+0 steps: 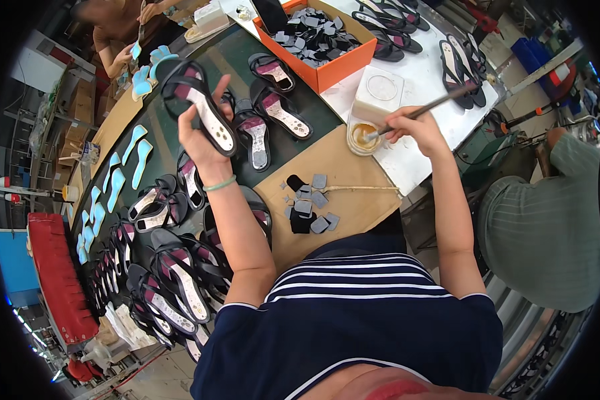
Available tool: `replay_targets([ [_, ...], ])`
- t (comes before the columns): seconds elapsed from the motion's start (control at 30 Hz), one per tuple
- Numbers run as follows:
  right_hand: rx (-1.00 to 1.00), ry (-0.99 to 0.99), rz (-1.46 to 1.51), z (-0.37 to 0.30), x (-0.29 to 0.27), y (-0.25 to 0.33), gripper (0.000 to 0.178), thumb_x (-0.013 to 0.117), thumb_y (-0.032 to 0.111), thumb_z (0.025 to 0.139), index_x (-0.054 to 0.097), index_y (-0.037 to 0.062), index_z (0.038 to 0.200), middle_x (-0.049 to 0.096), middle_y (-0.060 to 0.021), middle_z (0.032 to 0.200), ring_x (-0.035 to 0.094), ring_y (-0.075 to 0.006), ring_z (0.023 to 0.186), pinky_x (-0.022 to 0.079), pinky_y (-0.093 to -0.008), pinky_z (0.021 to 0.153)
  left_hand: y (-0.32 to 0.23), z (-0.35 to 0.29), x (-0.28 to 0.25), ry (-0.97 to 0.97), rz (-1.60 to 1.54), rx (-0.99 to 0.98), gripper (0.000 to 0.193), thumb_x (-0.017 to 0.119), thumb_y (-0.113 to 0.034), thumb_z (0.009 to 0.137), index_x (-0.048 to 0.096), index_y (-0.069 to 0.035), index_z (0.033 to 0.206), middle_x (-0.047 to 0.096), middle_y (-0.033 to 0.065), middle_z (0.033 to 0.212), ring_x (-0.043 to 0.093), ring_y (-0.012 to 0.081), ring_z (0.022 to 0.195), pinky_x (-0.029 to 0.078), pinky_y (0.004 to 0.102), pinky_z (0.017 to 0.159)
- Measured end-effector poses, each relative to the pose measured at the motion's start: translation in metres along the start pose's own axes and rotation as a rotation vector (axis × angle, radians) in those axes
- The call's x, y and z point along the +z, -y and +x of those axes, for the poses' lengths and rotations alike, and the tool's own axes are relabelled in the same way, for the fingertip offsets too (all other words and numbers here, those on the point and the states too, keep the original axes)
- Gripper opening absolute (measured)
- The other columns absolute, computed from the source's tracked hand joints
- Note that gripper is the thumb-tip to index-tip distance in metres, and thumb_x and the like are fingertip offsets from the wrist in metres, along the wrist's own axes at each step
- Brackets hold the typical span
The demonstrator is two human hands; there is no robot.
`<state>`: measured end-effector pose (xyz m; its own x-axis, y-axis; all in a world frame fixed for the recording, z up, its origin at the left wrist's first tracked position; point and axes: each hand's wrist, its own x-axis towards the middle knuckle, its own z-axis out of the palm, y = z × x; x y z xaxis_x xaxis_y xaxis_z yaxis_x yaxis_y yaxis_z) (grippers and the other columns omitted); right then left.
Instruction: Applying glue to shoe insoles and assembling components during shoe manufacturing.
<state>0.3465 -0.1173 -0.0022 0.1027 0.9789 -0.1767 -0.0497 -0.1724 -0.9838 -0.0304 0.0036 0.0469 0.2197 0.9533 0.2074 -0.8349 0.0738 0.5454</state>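
Note:
My left hand (203, 141) is closed on a black strappy sandal (215, 127), held up on the left above the dark green tabletop. Its insole is pale with small dark patches, and part of the strap area is purple. Over the white table on the right, my right hand (417, 132) grips a long-handled brush (428, 107). The brush's tip dips into a small round pot (363, 148) of yellowish paste, likely glue. Just beyond the pot stands a white square container (379, 93). Small grey square pieces (319, 200) lie scattered on brown paper (280, 243) in front of me.
An orange box (343, 67) full of grey pieces stands at the back. Many sandals (173, 273) crowd the left; others (463, 67) lie back right. Light blue insoles (117, 180) line the far left edge. Another person (113, 30) works at far left; a green-clad person (540, 233) is at right.

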Motion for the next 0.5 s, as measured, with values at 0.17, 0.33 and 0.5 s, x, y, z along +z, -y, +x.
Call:
replay_targets([
  [0.17,-0.132,-0.097,0.110,-0.020,-0.005,0.002,0.016,0.061,0.004,0.083,0.063,-0.0095,0.091,0.066,-0.0153,0.078,0.068,-0.0231,0.065,0.056,-0.0293,0.057,-0.013,-0.004,-0.020,-0.154,0.124,0.098,0.051,0.038,-0.028,0.086,0.049,0.003,0.125,0.054,0.0289,0.123,0.065,0.0322,0.073,0.056,0.0367,0.065],
  [0.33,0.125,0.019,0.134,-0.029,0.013,-0.012,0.015,0.062,0.008,0.084,0.063,-0.0072,0.087,0.066,-0.0176,0.081,0.068,-0.0250,0.065,0.057,-0.0354,0.056,0.000,-0.005,0.001,-0.069,0.074,0.053,0.056,0.032,-0.044,0.092,0.045,-0.003,0.130,0.057,0.0224,0.118,0.059,0.0351,0.102,0.051,0.0464,0.085],
  [0.5,-0.174,-0.176,0.416,-0.044,0.017,0.012,0.018,0.059,0.010,0.086,0.061,-0.0072,0.088,0.065,-0.0174,0.078,0.067,-0.0257,0.063,0.056,-0.0356,0.057,0.019,-0.001,-0.009,-0.008,0.014,0.059,0.053,0.030,-0.040,0.100,0.035,-0.006,0.140,0.041,0.0179,0.141,0.039,0.0389,0.129,0.029,0.0502,0.109],
])
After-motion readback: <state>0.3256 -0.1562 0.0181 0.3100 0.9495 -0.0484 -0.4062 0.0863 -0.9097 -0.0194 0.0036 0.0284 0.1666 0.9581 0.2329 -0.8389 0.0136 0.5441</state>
